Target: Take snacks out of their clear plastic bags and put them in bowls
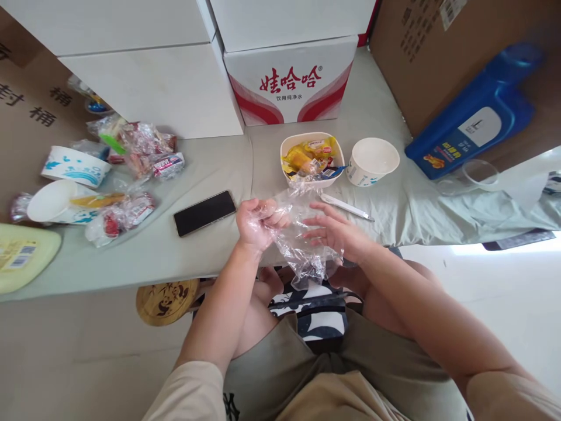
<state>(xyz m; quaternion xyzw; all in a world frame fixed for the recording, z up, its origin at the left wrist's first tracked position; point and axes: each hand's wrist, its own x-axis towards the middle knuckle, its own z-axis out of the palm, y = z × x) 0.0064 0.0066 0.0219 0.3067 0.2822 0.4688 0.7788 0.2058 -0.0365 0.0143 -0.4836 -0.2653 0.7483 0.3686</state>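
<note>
Your L hand (259,225) is closed on the clear plastic (293,241), prob a thin bag, bunched in the fingers. Your R hand (339,233) is open, fingers spread at the other side of the plastic; can't tell if they touch it. The plastic hangs at the table's front edge, its lower end over your lap, just below the white tub (322,183) of yellow packets (322,146).

Main risk: w/ only the L hand clearly gripping, a slip there poss drops the plastic into your lap or onto the floor. Film this thin prob tears or stretches if you pull hard on one bunched spot, & it may cling to your R fingers b/c it's so light.

Watch the top end too: it's right by the tub's near side, so a quick lift could snag the rim or flick a packet out. The slim white tool (346,206) lies nr your R hand; a careless sweep could knock it, or the paper bowl (368,175) behind it. Phone (204,213) sits nr your L wrist, so mind that elbow swing. Can't tell whether the plastic has anything inside.
</note>
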